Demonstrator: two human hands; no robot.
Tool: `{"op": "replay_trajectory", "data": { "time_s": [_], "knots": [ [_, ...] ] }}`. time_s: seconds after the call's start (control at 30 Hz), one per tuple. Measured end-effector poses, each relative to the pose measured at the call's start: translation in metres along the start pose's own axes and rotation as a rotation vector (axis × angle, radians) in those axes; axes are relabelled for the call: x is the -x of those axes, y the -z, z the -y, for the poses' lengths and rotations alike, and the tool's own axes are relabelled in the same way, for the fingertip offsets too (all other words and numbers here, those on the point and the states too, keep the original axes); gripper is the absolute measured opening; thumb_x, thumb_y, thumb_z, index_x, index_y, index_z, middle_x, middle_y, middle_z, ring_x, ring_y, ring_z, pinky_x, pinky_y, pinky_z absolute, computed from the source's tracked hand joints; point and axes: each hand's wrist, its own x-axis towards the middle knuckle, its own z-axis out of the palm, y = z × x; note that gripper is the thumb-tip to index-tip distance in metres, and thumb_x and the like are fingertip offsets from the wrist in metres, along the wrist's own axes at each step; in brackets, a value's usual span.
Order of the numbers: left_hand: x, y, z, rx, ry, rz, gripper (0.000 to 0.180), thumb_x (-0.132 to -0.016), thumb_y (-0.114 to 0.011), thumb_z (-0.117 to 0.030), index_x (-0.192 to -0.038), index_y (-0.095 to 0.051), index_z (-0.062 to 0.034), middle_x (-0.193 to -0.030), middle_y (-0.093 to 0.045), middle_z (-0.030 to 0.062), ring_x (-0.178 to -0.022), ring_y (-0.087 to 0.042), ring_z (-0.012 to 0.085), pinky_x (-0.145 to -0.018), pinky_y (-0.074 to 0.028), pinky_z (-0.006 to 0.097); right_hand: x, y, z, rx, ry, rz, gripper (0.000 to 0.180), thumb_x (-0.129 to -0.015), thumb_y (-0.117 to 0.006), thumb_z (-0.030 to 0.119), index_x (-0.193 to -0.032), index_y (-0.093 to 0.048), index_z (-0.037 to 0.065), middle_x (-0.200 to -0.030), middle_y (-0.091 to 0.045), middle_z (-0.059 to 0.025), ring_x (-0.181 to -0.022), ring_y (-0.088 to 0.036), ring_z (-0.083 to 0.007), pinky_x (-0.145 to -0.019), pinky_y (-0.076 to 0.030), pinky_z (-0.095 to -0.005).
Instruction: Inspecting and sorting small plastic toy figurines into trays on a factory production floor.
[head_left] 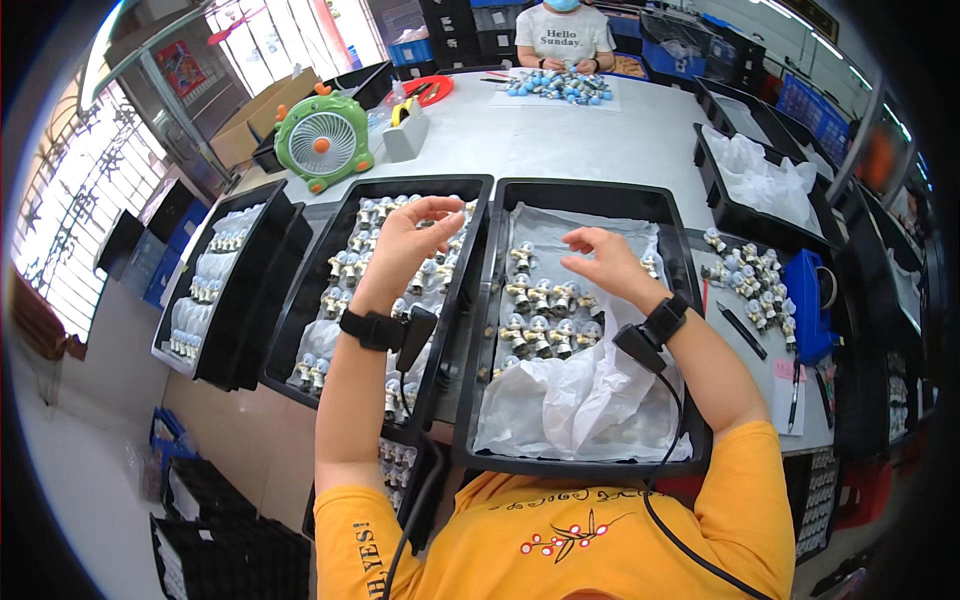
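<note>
Two fuller rows of small white-and-blue figurines (540,336) cross the middle of the right-hand black plastic tray (590,196); few stand toward its far edge: part-filled, I judge. My right hand (608,264) hovers there, fingers parted; my left hand (408,240) curls above the left-hand black plastic tray (430,186), pinch unclear.

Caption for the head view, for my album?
Left hand and right hand over two black trays of small figurines.
</note>
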Motion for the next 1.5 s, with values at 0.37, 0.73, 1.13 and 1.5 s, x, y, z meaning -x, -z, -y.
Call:
{"op": "replay_trajectory", "data": {
  "time_s": [0.37,0.73,1.13,1.5],
  "knots": [
    [0.023,-0.057,-0.002,0.035,-0.116,0.23,0.027,-0.084,-0.065,-0.016,-0.106,-0.061,0.0,-0.086,-0.059,0.0002,-0.07,-0.056,0.0045,-0.065,-0.046,0.019,0.006,0.024,-0.037,0.813,-0.563,0.111,0.03,-0.077,-0.058,0.013,-0.105,-0.061,0.003,-0.11,-0.058,-0.0196,-0.104,-0.055,-0.0375,-0.083,-0.048,-0.0448],
    [0.027,-0.067,0.002,-0.12,-0.158,0.21,0.026,-0.081,-0.065,-0.017,-0.102,-0.063,-0.0015,-0.083,-0.061,0.0013,-0.068,-0.055,0.0059,-0.062,-0.046,0.021,0.005,0.026,-0.026,0.929,-0.452,0.043,0.037,-0.072,-0.065,0.016,-0.108,-0.059,0.014,-0.109,-0.059,-0.0092,-0.111,-0.049,-0.0324,-0.089,-0.042,-0.0439],
    [0.031,-0.078,-0.001,0.552,0.031,0.293,0.05,-0.091,-0.055,-0.017,-0.135,-0.034,-0.0062,-0.12,-0.053,0.0109,-0.102,-0.056,0.0162,-0.088,-0.047,0.029,0.015,0.01,0.095,-0.247,0.196,-0.143,0.045,-0.077,-0.071,0.026,-0.115,-0.055,0.009,-0.11,-0.06,-0.0036,-0.102,-0.055,-0.0158,-0.09,-0.038,-0.0324],
    [0.03,-0.082,-0.002,0.631,0.075,0.29,0.052,-0.089,-0.056,-0.01,-0.135,-0.033,-0.0041,-0.122,-0.049,0.0113,-0.103,-0.057,0.0192,-0.087,-0.05,0.032,0.017,0.016,0.081,-0.256,0.281,-0.073,0.058,-0.073,-0.074,0.025,-0.123,-0.051,0.007,-0.116,-0.055,-0.01,-0.108,-0.052,-0.0231,-0.093,-0.038,-0.0352]
  ]
}}
